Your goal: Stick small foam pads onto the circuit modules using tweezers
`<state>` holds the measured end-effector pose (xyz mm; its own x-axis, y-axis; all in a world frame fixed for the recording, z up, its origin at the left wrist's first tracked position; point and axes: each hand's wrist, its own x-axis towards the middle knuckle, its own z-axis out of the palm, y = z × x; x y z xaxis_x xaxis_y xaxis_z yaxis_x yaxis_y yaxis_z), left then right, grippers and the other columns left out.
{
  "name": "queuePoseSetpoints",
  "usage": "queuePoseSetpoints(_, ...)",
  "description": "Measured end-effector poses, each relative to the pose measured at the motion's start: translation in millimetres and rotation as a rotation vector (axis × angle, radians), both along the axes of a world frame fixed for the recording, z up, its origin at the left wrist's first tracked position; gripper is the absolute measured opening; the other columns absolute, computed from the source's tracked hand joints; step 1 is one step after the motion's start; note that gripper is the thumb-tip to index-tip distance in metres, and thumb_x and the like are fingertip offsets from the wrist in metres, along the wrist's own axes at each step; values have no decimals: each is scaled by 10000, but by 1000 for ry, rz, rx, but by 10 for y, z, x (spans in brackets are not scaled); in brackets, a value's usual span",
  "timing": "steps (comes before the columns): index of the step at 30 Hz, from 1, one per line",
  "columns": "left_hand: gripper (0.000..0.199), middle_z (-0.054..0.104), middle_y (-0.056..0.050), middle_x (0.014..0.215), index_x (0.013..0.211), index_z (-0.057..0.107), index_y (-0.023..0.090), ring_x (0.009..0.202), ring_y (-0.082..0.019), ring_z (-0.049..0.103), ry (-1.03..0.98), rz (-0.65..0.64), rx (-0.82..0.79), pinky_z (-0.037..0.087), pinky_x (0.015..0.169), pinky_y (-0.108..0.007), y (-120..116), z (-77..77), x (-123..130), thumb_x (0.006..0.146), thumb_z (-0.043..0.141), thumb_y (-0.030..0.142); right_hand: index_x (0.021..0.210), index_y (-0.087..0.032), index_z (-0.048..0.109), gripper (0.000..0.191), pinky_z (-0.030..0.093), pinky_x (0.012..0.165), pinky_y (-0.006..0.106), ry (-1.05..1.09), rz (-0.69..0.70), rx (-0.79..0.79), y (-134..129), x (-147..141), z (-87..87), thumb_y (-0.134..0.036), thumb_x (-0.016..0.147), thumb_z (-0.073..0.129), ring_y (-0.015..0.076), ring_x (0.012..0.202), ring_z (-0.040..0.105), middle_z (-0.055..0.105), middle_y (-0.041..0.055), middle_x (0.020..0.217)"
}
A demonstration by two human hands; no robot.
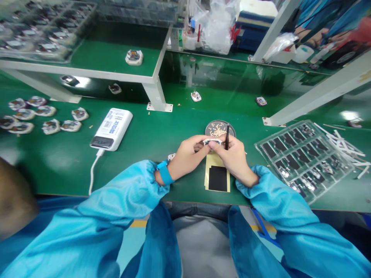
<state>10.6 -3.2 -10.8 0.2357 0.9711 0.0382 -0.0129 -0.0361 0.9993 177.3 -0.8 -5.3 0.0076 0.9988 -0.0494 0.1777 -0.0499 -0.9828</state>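
Note:
A small white device housing (pixel 212 142) with electronic parts inside is held between both hands over the bench. My left hand (pixel 189 154) is closed around its left side, a blue band on the wrist. My right hand (pixel 234 154) pinches the other side with thumb and fingers, and slim black tweezers (pixel 227 136) stand upright in the same hand. Just behind the hands lies a round dark dish (pixel 208 127) with small pale bits in it. Below them, a black sheet (pixel 218 179) rests on yellowish backing paper (pixel 228 166). Another housing (pixel 171 156) is partly hidden behind my left wrist.
A white power bank (pixel 113 127) with a cable lies left, near several open housings (pixel 51 126). At right are a clear compartment tray (pixel 304 154) of black pieces and metal parts, and white strips (pixel 344 144). Shelf legs (pixel 153 94) rise behind. A person sits at far left.

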Motion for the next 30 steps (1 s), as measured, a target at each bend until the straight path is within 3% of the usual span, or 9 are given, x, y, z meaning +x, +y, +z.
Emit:
queuePoseSetpoints(5, 242, 753, -77, 959, 1085, 748, 137, 852, -174, 699, 64, 33, 42, 587, 794, -293, -27, 13, 5, 893, 686, 270, 773, -193, 604, 397, 439, 598, 277, -14, 26, 23, -9, -12, -13, -533, 753, 808, 136, 633, 540, 650, 24, 729)
queuePoseSetpoints(15, 195, 740, -72, 949, 1039, 741, 135, 834, -164, 691, 129, 133, 135, 583, 792, -292, -68, -30, 37, 895, 675, 248, 761, -180, 601, 392, 382, 591, 268, -16, -14, 87, 2, -27, -55, -509, 750, 815, 117, 611, 474, 587, -3, 689)
queuePoseSetpoints(19, 223, 739, -67, 865, 1027, 741, 126, 766, -166, 694, 69, 94, 12, 591, 740, -299, -9, 20, 57, 864, 699, 272, 759, -173, 640, 379, 362, 565, 265, -79, 25, 94, 52, 7, 13, -502, 745, 828, 115, 593, 460, 592, 1, 672)
queuePoseSetpoints(24, 283, 745, -80, 868, 1064, 731, 107, 762, -184, 717, -29, 42, -132, 598, 723, -316, 22, 6, 55, 828, 720, 262, 682, -182, 600, 411, 343, 559, 273, -166, 112, 149, 101, 153, 31, -506, 932, 639, 117, 575, 438, 522, -9, 609)
queuePoseSetpoints(27, 276, 742, -73, 853, 1071, 736, 110, 739, -169, 703, 15, 17, -124, 586, 697, -298, 24, -32, 28, 836, 707, 253, 714, -190, 625, 387, 406, 612, 291, -243, 120, 207, 124, 235, 9, -465, 982, 576, 140, 631, 524, 584, 5, 662)
queuePoseSetpoints(30, 237, 738, -62, 887, 1058, 754, 138, 745, -145, 672, 170, 25, 26, 559, 687, -270, 19, -43, -3, 854, 686, 238, 892, -210, 711, 198, 487, 723, 334, -307, 72, 361, 135, 278, 44, -389, 946, 648, 189, 799, 636, 702, 43, 880)
